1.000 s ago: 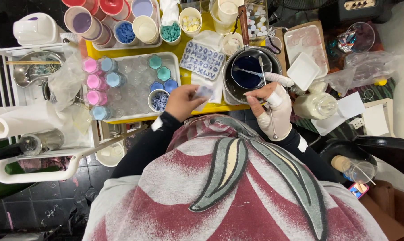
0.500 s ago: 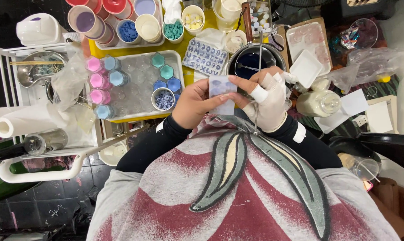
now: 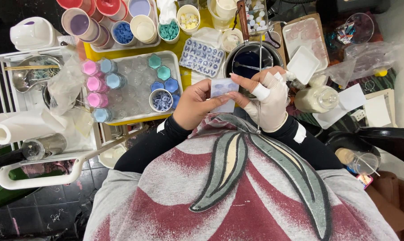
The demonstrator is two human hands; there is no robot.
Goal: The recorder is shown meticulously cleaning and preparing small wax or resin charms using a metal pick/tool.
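Head view: both hands, left hand [image 3: 194, 103] and gloved right hand [image 3: 268, 99], have lifted the small pale mould [image 3: 223, 91] from 12 o'clock toward the chest, fingers pinching it.

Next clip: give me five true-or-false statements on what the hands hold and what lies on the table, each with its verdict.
1. Both hands hold a small pale mould. True.
2. The right hand is bare. False: it wears a pale glove and a white finger wrap.
3. The dark pot sits beyond the hands. True.
4. The tray holds only pink pieces. False: pink, blue and teal ones lie in it.
5. The left hand rests inside the tray. False: it is raised at the mould, beside the tray.
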